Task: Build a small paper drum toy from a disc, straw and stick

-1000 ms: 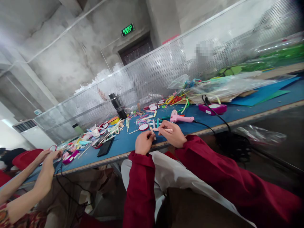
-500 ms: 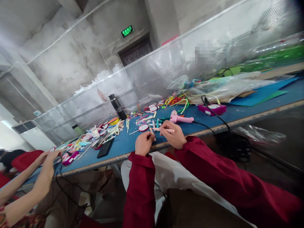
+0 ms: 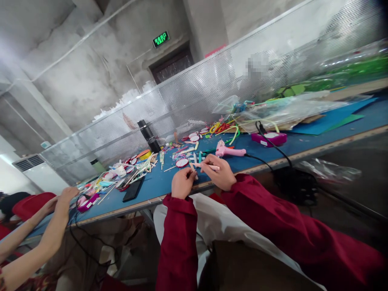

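Note:
My left hand (image 3: 182, 182) is closed in a pinch on a short tan stick (image 3: 192, 167) at the near edge of the blue table (image 3: 157, 184). Just to its right, my right hand (image 3: 220, 171) grips a pale pink stick (image 3: 207, 165) that lies level between its fingers. Both hands hover close together over the table edge. A pink glue gun (image 3: 230, 151) lies just beyond my right hand. A small red-rimmed white disc (image 3: 182, 163) rests on the table beyond my left hand.
Straws, sticks and discs litter the table. A black phone (image 3: 133, 190), a black bottle (image 3: 149, 135), a magenta box (image 3: 270, 138) with a black cable and plastic bags (image 3: 285, 109) lie around. A perforated metal screen backs the table. Another person's hands (image 3: 62, 198) work at far left.
My hands have barely shifted with their sticks. The other person's hands at far left have dropped lower toward the table edge.

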Action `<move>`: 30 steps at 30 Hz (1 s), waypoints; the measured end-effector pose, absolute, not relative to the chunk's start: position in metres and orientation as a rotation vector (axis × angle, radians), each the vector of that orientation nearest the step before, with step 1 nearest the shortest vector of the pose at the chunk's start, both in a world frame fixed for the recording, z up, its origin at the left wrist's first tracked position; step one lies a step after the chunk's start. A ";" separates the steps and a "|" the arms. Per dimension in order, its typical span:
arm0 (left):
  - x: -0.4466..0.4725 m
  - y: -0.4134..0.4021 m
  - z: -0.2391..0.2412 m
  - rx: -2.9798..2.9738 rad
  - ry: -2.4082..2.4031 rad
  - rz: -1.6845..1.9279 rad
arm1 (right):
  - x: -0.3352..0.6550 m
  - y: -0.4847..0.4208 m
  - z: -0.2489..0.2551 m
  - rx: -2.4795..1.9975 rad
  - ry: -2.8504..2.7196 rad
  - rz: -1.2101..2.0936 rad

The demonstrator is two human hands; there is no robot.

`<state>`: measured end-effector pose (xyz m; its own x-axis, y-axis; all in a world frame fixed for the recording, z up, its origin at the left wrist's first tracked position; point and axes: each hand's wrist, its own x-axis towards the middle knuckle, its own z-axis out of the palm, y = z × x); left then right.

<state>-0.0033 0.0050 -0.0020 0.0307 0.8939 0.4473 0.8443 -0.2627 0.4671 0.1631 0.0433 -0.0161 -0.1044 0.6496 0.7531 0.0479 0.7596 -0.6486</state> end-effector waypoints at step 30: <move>-0.003 0.005 -0.002 2.196 1.881 1.057 | 0.162 0.043 -0.015 -0.514 -1.651 0.557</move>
<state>-0.0029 0.0047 -0.0017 0.0186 0.8923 0.4511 0.8492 -0.2523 0.4640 0.1622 0.0434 -0.0153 -0.1441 0.6172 0.7735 0.0220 0.7835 -0.6210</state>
